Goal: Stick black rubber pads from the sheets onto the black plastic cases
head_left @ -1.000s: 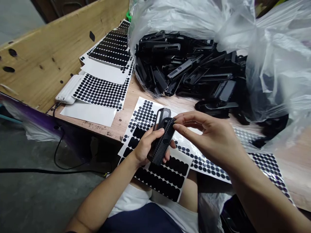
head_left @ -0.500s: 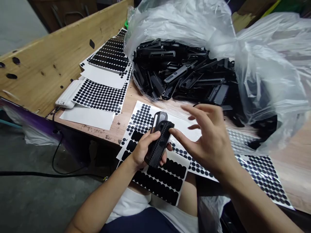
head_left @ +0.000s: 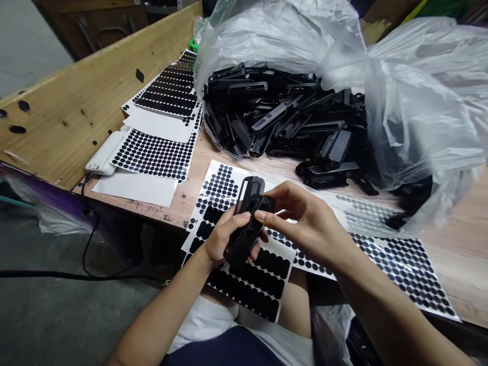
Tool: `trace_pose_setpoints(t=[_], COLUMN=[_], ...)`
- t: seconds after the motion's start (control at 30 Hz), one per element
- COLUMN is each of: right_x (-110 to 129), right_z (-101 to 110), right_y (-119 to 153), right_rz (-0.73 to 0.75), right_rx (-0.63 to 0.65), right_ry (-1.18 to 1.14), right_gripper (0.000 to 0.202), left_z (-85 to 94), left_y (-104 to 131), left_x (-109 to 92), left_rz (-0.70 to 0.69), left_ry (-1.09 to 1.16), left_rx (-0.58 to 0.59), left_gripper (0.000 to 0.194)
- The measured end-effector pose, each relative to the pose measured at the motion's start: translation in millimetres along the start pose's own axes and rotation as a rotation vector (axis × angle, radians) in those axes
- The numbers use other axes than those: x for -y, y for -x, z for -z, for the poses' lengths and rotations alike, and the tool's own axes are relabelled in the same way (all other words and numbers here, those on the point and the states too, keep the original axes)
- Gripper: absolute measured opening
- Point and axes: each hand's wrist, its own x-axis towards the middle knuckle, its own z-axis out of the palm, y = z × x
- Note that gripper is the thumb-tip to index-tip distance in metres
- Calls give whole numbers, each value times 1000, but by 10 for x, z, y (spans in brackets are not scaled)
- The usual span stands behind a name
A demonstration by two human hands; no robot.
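The black part (head_left: 241, 245) is in the left hand (head_left: 221, 239), gripped above a sticker sheet (head_left: 263, 292). The right hand (head_left: 305, 218) has its thumb and a finger at the top end, but I can't tell if they pinch it. Behind, more black pieces (head_left: 274, 119) fill a clear bag (head_left: 430, 112).

Parts (head_left: 282, 122) in bag (head_left: 297, 40) on tbl (head_left: 461, 244), shts (head_left: 152, 155) L/front.

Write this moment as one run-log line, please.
Left hand: holds black item | Right hand: thumb on its upper end | Beneath: sticker sheet | Beyond: plastic bag holding black parts
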Motion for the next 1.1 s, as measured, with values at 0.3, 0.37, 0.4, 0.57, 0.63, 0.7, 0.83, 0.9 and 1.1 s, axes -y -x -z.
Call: trace_pose_setpoints(t=[0.3, 0.37, 0.4, 0.57, 0.63, 0.7, 0.83, 0.9, 1.1], right_x=[-192, -165, -136, -15, -46, -134, -413, -548, -689], right_z=[115, 237, 311, 442, 310, 162, 98, 152, 191], right_y=[-336, -393, -396, -214, -122, -54, 46, 98, 141], right_rz=[-52, -82, -75, -141, -170, -128, -70, -86, 35], right_rx=[-111, -160, -263, -302, -117, -23, -99, -55, 80], right_ry=[-23, -190, -286, -511, -367, -176, 160, 399, 809], right_gripper=[47, 43, 39, 40, 45, 45, 43, 28, 11], left_z=[-9, -21, -31, -76, -77, -68, -65, -81, -137], left_y=[18, 14, 8, -37, -44, -37, -7, -2, -22], left_x=[2, -3, -8, -29, -32, -33, -26, -20, -6], left_rz=[5, -17, -26, -19, 18, 34, -55, -96, -149], left_ry=[-52, -55, -51, 5, -17, -41, -18, 8, -26], left_rx=[40, 31, 23, -104, -107, -57, -21, -44, -118], left_gripper=[45, 46, 46, 48, 57, 62, 49, 43, 45])
